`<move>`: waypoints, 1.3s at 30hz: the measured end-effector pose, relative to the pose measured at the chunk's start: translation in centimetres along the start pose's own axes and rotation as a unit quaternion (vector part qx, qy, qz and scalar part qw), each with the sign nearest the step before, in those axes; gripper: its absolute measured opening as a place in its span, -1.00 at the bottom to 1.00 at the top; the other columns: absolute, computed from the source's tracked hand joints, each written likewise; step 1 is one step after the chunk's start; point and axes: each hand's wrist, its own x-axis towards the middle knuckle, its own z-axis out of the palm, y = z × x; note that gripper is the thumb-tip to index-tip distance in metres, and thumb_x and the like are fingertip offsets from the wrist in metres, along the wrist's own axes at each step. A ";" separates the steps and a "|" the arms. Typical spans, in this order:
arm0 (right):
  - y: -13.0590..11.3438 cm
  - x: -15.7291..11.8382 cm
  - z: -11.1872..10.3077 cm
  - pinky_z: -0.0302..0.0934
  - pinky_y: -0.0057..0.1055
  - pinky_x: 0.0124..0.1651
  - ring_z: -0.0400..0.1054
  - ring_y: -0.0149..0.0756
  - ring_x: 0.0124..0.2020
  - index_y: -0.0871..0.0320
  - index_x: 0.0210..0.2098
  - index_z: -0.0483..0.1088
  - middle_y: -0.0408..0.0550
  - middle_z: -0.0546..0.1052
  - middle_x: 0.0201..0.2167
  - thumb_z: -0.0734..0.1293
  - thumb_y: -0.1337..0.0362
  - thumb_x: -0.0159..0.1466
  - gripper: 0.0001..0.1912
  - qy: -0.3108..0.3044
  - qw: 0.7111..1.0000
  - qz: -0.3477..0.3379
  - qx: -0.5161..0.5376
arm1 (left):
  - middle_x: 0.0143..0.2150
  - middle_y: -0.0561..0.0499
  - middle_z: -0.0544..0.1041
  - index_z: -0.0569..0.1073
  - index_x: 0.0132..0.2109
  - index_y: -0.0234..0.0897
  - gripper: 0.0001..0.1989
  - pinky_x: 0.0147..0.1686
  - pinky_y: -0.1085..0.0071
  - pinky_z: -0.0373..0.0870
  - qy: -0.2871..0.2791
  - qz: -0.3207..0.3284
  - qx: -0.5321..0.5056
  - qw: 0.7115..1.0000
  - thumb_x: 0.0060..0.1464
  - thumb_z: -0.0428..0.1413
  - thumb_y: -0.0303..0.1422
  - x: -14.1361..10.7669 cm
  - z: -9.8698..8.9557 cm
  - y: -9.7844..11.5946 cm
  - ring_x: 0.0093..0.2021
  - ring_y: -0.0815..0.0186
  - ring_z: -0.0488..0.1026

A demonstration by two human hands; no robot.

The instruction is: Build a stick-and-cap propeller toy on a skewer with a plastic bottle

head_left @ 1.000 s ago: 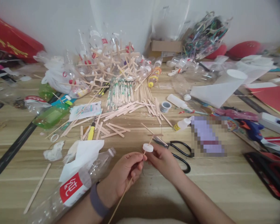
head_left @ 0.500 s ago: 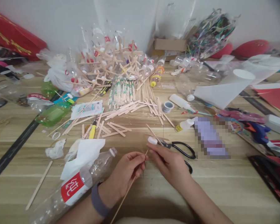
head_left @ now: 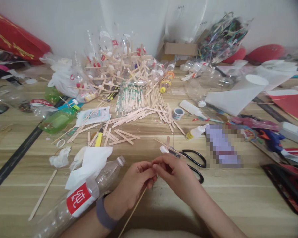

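Pinching a thin stick (head_left: 132, 212) in the left hand (head_left: 136, 181), slanting down toward the body. Meeting those fingertips with the narrowly gathered fingers of the right hand (head_left: 178, 172); cannot tell what, if anything, lies within. Apparently working at the stick's hidden upper end, so calling for a steady left hold and fine right fingertip control. Having a white cap (head_left: 164, 149) and black-handled scissors (head_left: 193, 152) just beyond the right hand.

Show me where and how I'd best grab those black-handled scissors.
Probably by their upper black loop, coming from the right: they lie flat, that loop shows clear of both hands, while the right hand partly hides the lower loop.
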 end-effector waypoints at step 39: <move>1.2 -2.1 2.5 0.22 -0.45 -0.37 0.35 -0.32 -0.42 0.13 -0.25 0.35 -0.06 0.48 -0.43 0.12 0.48 0.32 -0.78 0.076 0.954 -0.290 -0.019 | -0.61 0.18 0.19 0.40 -0.52 -0.30 -0.78 -0.58 0.47 -0.13 0.076 -0.005 -0.008 0.997 -0.18 0.26 -0.27 -0.4 -0.4 1.5 -0.59 0.49 -0.03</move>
